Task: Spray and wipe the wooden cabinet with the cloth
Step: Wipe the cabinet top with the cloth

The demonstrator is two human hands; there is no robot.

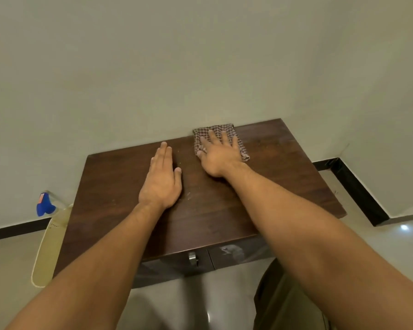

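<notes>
Cloth lies at twelve o'clock under the flat, spread right hand for wiping, while the flat left hand steadies the cabinet.

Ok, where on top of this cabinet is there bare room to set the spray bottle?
Two bare patches on the cabinet top: right of the cloth to the right edge, and left of the left hand to the left edge. The back middle is crowded: the right hand presses the cloth by the wall, and both forearms cross the front.
</notes>
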